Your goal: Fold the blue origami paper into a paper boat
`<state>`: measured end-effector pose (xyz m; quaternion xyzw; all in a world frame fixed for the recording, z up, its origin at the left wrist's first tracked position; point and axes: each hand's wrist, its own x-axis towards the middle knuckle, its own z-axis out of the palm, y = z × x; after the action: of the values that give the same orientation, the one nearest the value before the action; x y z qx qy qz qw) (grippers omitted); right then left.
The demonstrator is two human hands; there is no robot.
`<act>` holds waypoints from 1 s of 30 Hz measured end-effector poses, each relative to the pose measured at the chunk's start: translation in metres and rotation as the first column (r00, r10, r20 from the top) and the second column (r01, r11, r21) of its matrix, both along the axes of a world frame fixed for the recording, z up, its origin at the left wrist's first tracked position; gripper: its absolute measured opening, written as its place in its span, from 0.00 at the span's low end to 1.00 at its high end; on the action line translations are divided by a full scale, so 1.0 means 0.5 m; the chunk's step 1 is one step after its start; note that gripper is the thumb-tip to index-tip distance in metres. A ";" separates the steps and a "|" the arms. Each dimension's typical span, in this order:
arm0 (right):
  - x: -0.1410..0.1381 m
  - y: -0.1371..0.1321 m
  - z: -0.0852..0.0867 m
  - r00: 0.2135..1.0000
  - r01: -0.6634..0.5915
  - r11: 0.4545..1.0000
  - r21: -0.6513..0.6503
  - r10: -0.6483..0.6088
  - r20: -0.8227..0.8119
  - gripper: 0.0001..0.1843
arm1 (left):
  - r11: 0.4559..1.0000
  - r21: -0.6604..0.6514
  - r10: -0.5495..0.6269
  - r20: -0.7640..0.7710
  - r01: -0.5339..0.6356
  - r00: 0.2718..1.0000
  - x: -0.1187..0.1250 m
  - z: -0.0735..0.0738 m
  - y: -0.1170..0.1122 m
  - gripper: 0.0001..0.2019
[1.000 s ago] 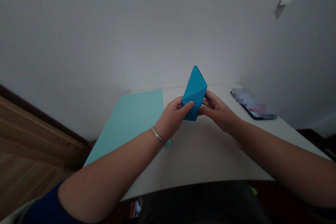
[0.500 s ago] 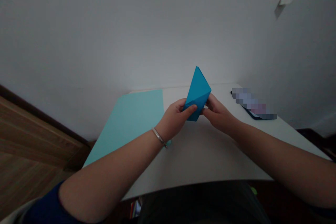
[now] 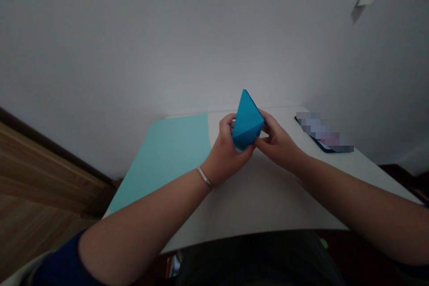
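Observation:
A folded piece of blue paper (image 3: 248, 120) is held up above the table, its pointed end upward and creases running across its lower part. My left hand (image 3: 229, 147) grips it from the left, fingers behind and thumb along the bottom edge. On the other side my right hand (image 3: 273, 138) pinches the lower right edge, with some fingers hidden behind the paper. Both thumbs come close together at the bottom of the fold. A silver bangle (image 3: 205, 178) circles my left wrist.
A light teal sheet (image 3: 167, 156) covers the left of the white table (image 3: 261, 205). A phone (image 3: 321, 136), its screen blurred out, lies at the right. The wall (image 3: 201, 44) rises directly behind the table. Brown wooden furniture (image 3: 43, 196) stands at the left.
The blue paper has shifted slightly left and tilted, showing more of its underside crease. My left thumb has moved from its front face down to the bottom edge.

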<state>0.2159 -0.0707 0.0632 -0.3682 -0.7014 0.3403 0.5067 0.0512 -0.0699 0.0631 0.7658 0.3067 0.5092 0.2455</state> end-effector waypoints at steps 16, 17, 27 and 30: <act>-0.022 -0.027 0.022 0.963 0.160 0.976 0.147 -0.187 0.193 0.27 | 0.937 0.315 0.242 -0.266 -0.153 0.933 -0.007 0.026 -0.011 0.42; -0.023 -0.028 0.022 0.961 0.163 0.975 0.150 -0.191 0.199 0.26 | 0.936 0.320 0.242 -0.277 -0.149 0.930 -0.006 0.026 -0.012 0.43; -0.031 -0.032 0.022 0.941 0.192 0.968 0.164 -0.229 0.251 0.21 | 0.914 0.371 0.286 -0.308 -0.162 0.907 -0.004 0.034 -0.016 0.39; -0.032 -0.036 0.024 0.930 0.196 0.962 0.188 -0.243 0.276 0.19 | 0.903 0.391 0.310 -0.308 -0.178 0.899 -0.006 0.036 -0.013 0.37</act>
<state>0.1999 -0.0886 0.0752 -0.4503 -0.7483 0.1658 0.4580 0.0485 -0.0764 0.0811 0.8325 0.3455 0.4324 -0.0237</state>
